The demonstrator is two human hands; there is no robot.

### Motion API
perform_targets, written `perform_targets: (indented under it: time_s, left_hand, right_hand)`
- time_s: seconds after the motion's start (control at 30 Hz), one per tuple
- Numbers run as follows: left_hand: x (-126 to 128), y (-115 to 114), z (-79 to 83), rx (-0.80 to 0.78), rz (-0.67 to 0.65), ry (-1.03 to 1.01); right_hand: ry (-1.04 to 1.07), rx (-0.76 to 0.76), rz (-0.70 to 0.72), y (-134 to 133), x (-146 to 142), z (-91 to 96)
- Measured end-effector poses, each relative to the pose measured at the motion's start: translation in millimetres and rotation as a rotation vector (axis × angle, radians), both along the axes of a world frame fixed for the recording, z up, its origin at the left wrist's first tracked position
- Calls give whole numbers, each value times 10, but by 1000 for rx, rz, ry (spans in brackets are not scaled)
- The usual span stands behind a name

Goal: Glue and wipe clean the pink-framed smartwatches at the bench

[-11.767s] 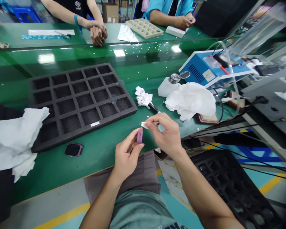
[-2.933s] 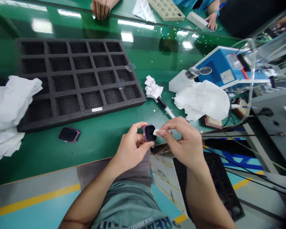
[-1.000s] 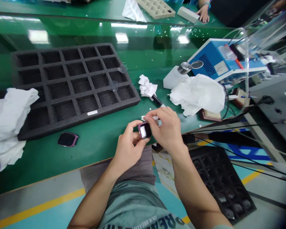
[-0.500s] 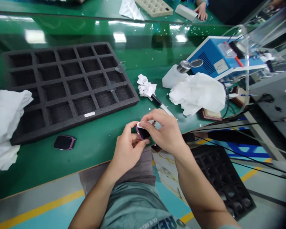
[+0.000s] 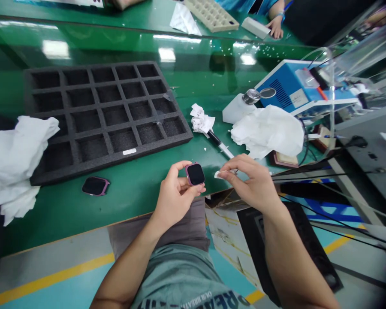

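My left hand (image 5: pixel 176 195) grips a purple-framed smartwatch (image 5: pixel 195 174) by its edges, with the dark screen facing up. Off to its right, my right hand (image 5: pixel 252 180) pinches a small piece of white wipe (image 5: pixel 223 174), apart from the watch. A second purple smartwatch body (image 5: pixel 95 186), without a strap, lies on the green table to the left. Just beyond my hands rest a black-handled tool with a pale blade (image 5: pixel 216 138) and a crumpled white tissue (image 5: pixel 202 119).
A black foam tray (image 5: pixel 116 111) with square pockets takes up the left, partly covered by white cloths (image 5: pixel 16 159). At right are a white dispenser bottle (image 5: pixel 238 107), a white cloth pile (image 5: pixel 270 131) and a blue machine (image 5: pixel 292 86). Another person's hand (image 5: pixel 276 28) rests across the table.
My right hand has drawn away from the watch to the right, taking the wipe with it. The watch screen is now uncovered in my left hand.
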State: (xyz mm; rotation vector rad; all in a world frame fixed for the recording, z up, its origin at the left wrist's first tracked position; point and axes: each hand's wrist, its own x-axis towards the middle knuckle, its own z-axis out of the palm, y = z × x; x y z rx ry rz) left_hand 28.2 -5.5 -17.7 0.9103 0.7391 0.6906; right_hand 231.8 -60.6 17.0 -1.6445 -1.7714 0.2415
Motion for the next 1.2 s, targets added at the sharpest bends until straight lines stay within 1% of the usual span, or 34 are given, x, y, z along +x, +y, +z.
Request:
perform_targets:
  time_s: [0.07,0.17,0.23,0.3,0.37,0.43,0.5,0.57,0.6,0.67,0.73,0.8,0.9,0.93,1.0,1.03,1.1,1.2]
  left_hand:
    - [9,1,-16,38,1,17]
    - [21,8,-44,75,23,24]
    - [24,14,-44,75,43,8]
    - [22,17,-24,55,37,-3]
    - [14,15,6,21,16,5]
    - [5,12,29,-12,4,18]
    - [0,9,32,-16,3,24]
    - [1,7,15,8,4,29]
    - [2,6,3,24,4,32]
    - [3,4,-21,46,0,36]
    - [-3,-3,-40,59,-6,42]
    - [-12,-12,-51,73,-21,46]
    - [-21,-24,-56,96,-40,62]
    - [-23,-26,-54,91,-35,62]
    - [-25,-27,-45,61,-24,46]
    - [-26,-27,-39,43,-21,31]
    - [-29,-27,-30,28,-25,7]
    - [-29,-28,-35,60,-28,23]
  right_hand:
    - [52,63,-14,52,-143,41]
    - [7,97,101,194,-431,100]
    - [-68,84,172,256,-526,106]
    - [-147,64,204,241,-480,89]
    - [-203,34,184,170,-319,75]
    - [-204,9,115,98,-138,80]
    - [-128,17,41,72,-48,94]
    - [-37,53,4,111,-97,105]
    - [-10,67,10,149,-166,108]
    - [0,55,68,235,-339,113]
    - [-19,6,136,284,-486,121]
    - [-63,-43,181,263,-543,132]
    - [-182,-73,222,143,-431,151]
    - [-231,-74,210,98,-356,155]
    - [-302,-61,135,27,-199,155]
    - [-300,-52,89,5,-134,150]
    - [-219,-30,24,-10,-73,133]
    - [-78,2,30,35,-187,109]
